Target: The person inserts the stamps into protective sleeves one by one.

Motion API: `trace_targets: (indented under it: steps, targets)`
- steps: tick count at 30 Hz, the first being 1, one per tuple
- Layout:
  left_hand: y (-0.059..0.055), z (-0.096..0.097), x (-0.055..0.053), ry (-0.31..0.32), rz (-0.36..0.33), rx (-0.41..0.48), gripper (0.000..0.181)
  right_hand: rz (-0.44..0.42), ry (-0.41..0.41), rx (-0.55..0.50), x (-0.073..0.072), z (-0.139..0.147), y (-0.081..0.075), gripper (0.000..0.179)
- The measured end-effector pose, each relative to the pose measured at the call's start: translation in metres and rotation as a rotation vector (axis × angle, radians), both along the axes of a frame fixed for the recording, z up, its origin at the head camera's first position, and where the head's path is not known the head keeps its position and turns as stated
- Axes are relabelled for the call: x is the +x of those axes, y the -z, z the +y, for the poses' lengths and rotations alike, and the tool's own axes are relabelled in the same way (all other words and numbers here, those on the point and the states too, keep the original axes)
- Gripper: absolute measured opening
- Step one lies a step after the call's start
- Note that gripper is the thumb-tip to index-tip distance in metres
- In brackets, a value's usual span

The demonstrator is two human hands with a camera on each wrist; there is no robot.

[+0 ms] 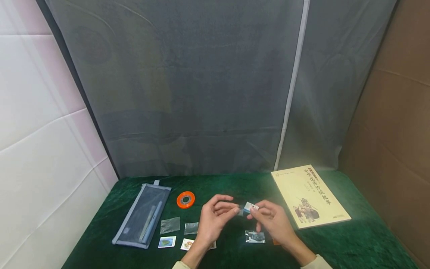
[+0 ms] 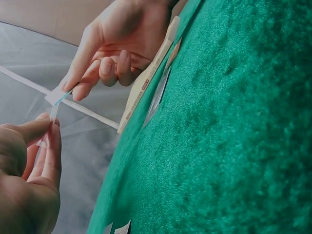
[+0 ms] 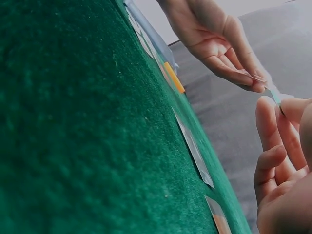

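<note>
My left hand [image 1: 213, 220] pinches a small clear plastic sleeve [image 1: 240, 211] between thumb and fingers. My right hand [image 1: 274, 222] pinches a small stamp-like card [image 1: 250, 206], white with a blue part. In the left wrist view the card [image 2: 57, 95] meets the upper end of the sleeve [image 2: 53, 115]; whether it is partly inside, I cannot tell. Both hands are above the table. Below them lies a clear sleeve with a dark picture in it [image 1: 255, 237]. An orange piece [image 1: 276, 242] is mostly hidden by my right hand.
At left lie a mesh pencil pouch [image 1: 134, 220] with pens inside and an orange tape roll [image 1: 181, 200]. Clear sleeves [image 1: 170, 225] and picture cards [image 1: 167, 242] are spread near my left forearm, which partly covers some. A yellow book [image 1: 312, 198] lies at right on the green cloth [image 1: 366, 239].
</note>
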State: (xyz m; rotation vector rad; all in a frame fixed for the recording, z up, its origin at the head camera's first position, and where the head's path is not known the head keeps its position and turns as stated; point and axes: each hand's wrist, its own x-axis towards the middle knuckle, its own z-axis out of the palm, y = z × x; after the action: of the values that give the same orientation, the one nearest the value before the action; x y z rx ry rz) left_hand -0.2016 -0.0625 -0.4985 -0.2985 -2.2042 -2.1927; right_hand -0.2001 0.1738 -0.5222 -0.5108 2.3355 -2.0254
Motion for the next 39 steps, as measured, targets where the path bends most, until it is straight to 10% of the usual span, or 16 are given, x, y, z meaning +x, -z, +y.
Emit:
trace_targets:
  steps: [39]
  targets:
    - [0.0027, 0.0075, 0.0038, -0.044, 0.002, -0.006, 0.038, -0.036, -0.037, -0.015, 0.0022, -0.0033, 0.0032, 0.017]
